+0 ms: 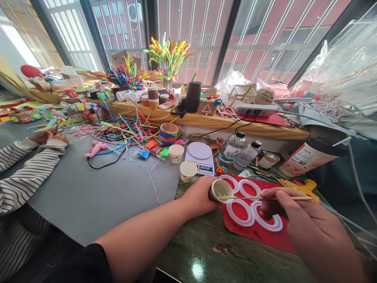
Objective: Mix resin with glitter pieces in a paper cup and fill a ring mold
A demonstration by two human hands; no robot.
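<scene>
My left hand (202, 196) is wrapped round a paper cup (222, 191), tilted so that its mouth faces me; a little clear liquid shows inside. Between the fingers of my right hand (297, 212) is a thin wooden stick (247, 198), its far tip inside that cup. Below both hands lies a red mat (253, 234) carrying several white ring-shaped silicone molds (240, 214). My right hand partly covers the molds on that side. Two more paper cups (188, 171) stand beyond my left hand, beside a small digital scale (200, 157).
Two clear bottles (232, 148) stand behind the mat, near a yellow glue gun (306, 188) and a large drink cup (312, 157). Pipe cleaners (126, 131) and a pink glue gun (96, 149) lie left. A co-worker's striped sleeves (32, 173) rest at the grey table's left.
</scene>
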